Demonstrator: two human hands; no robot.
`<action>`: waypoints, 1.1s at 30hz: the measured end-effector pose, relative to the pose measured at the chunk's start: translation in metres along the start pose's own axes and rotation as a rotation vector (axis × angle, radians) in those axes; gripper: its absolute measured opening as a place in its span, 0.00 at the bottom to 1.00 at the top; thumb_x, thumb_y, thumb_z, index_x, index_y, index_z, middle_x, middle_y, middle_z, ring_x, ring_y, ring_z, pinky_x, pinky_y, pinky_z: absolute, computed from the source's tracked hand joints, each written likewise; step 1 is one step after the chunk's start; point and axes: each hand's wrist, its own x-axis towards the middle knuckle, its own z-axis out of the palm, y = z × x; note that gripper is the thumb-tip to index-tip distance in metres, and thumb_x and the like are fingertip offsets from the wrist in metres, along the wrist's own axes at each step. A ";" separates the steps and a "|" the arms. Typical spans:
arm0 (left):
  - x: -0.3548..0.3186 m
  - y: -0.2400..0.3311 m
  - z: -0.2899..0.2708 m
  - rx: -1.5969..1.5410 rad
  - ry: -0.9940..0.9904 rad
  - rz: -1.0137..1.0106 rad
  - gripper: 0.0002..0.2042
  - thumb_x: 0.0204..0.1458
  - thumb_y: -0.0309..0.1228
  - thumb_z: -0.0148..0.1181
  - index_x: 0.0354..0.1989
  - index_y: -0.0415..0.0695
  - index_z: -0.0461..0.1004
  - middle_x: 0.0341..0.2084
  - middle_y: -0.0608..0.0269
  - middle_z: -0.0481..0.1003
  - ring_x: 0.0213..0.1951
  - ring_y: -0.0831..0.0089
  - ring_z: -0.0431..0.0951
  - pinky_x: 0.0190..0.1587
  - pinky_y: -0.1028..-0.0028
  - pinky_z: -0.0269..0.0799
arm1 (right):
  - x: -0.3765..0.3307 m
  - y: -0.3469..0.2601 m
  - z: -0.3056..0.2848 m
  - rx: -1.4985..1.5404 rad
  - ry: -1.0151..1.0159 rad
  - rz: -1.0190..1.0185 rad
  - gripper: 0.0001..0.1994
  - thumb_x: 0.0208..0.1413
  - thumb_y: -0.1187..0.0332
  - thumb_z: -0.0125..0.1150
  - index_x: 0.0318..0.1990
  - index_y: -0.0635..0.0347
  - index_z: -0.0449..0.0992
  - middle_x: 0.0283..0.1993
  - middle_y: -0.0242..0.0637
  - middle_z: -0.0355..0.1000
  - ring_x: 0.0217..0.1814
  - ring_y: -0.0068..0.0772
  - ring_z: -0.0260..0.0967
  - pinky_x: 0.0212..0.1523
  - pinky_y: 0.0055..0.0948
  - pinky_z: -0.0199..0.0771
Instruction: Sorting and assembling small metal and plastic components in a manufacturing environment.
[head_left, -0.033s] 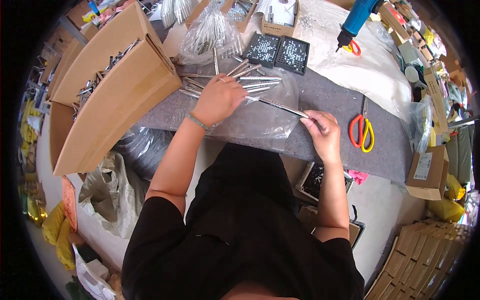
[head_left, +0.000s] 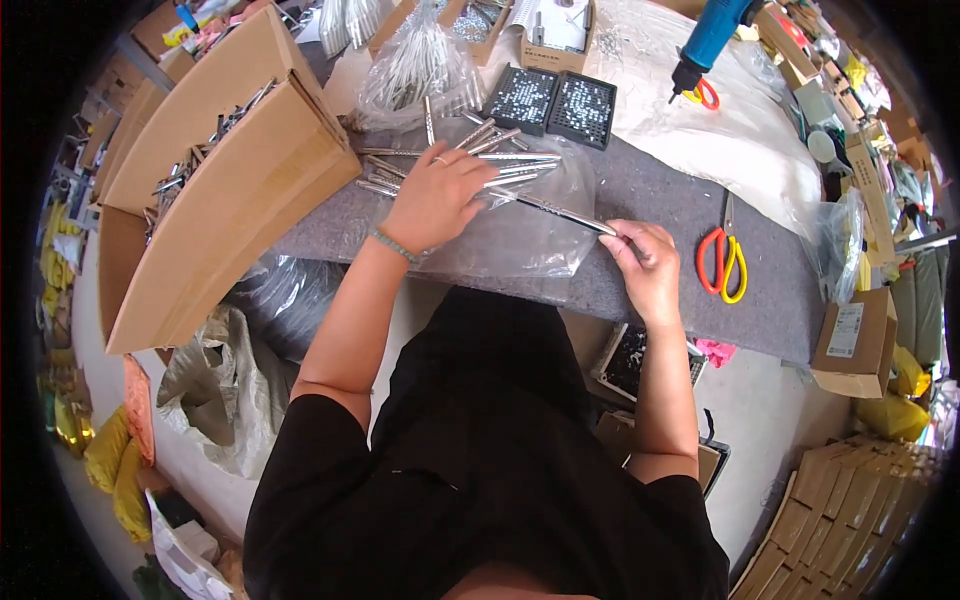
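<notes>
My right hand (head_left: 647, 255) is closed, thumb and fingers pinching the right end of a shiny metal rod (head_left: 560, 211) with grooved bands. The rod points up and left over a clear plastic bag (head_left: 500, 245) lying on the grey-covered table. My left hand (head_left: 437, 197) has its fingers apart, close to the rod's far end and over the edge of a loose pile of similar metal rods (head_left: 515, 170). I see nothing held in it. Its palm is hidden.
A tall cardboard box (head_left: 235, 205) of metal parts stands left. Behind the pile are a bag of thin rods (head_left: 420, 70) and black trays of small pieces (head_left: 583, 108). A blue power driver (head_left: 712, 40) hangs above. Red-and-yellow scissors (head_left: 722, 262) lie right.
My left hand has loosened from the rod's left end, its fingers spreading slightly and shifting a little left. My right hand keeps its hold, nearly still.
</notes>
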 end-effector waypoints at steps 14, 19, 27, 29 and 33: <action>0.019 0.048 0.005 -0.355 0.114 0.079 0.10 0.44 0.29 0.59 0.36 0.43 0.73 0.31 0.61 0.72 0.33 0.63 0.73 0.34 0.69 0.68 | -0.004 -0.013 0.010 0.239 -0.005 0.156 0.09 0.41 0.69 0.64 0.33 0.59 0.76 0.26 0.35 0.72 0.30 0.35 0.69 0.41 0.32 0.66; 0.018 0.046 0.005 -0.311 0.148 0.101 0.11 0.42 0.28 0.61 0.36 0.43 0.74 0.31 0.61 0.71 0.33 0.63 0.72 0.35 0.69 0.68 | -0.001 -0.014 0.006 0.097 -0.051 -0.025 0.09 0.44 0.71 0.63 0.34 0.63 0.75 0.32 0.38 0.73 0.35 0.35 0.69 0.39 0.28 0.68; 0.018 0.047 0.003 -0.331 0.162 0.107 0.12 0.41 0.27 0.61 0.36 0.42 0.74 0.30 0.60 0.71 0.33 0.63 0.72 0.34 0.69 0.68 | -0.001 -0.012 0.010 0.044 0.040 -0.100 0.08 0.42 0.68 0.64 0.32 0.56 0.76 0.31 0.32 0.75 0.35 0.31 0.72 0.48 0.36 0.64; 0.018 0.047 0.004 -0.337 0.170 0.107 0.12 0.40 0.27 0.61 0.36 0.42 0.74 0.30 0.60 0.71 0.33 0.63 0.72 0.34 0.69 0.68 | -0.001 -0.013 0.010 0.044 0.046 -0.104 0.08 0.41 0.68 0.64 0.32 0.55 0.76 0.31 0.32 0.75 0.34 0.31 0.72 0.49 0.36 0.64; 0.018 0.047 0.004 -0.321 0.199 0.115 0.12 0.40 0.27 0.61 0.36 0.43 0.74 0.31 0.61 0.71 0.33 0.63 0.72 0.34 0.69 0.68 | -0.001 -0.015 0.011 0.060 0.046 -0.058 0.08 0.41 0.68 0.65 0.32 0.55 0.76 0.31 0.31 0.75 0.34 0.30 0.72 0.49 0.36 0.64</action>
